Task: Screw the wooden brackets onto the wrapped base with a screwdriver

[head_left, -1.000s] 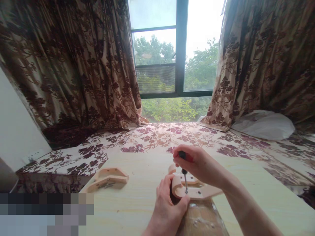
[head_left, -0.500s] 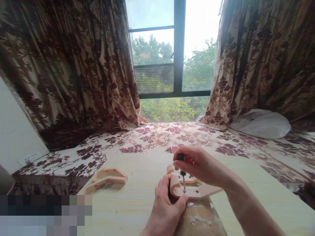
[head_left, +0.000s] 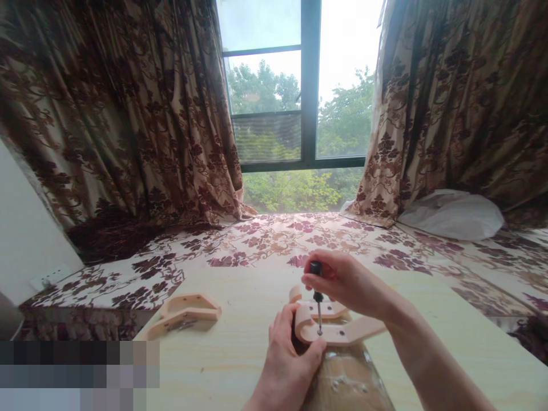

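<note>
My right hand [head_left: 338, 279] pinches the black handle of a small screwdriver [head_left: 319, 314], held nearly upright. Its tip meets a dark screw hole on a pale, curved wooden piece [head_left: 355, 333] with a hooked left end. Around that hooked end my left hand [head_left: 289, 348] is closed, its thumb pressing the near edge and its fingers along the left side. Beneath lies a brown block [head_left: 346, 377] with a shiny, plastic-like cover and small bits on top. Behind the held piece is a second similar wooden piece [head_left: 327, 309], partly hidden by my right hand.
Two more angled wooden pieces [head_left: 190, 308] lie to the left on the pale wooden board [head_left: 222, 365], small dark screws beside them. Flowered cloth [head_left: 274, 240] covers the ledge behind, below a window between curtains. A white plastic bag [head_left: 454, 217] sits at the right.
My right hand has risen slightly, its fingers shifting on the screwdriver's handle, and more of the shaft shows. My left hand and the wooden pieces stay put.
</note>
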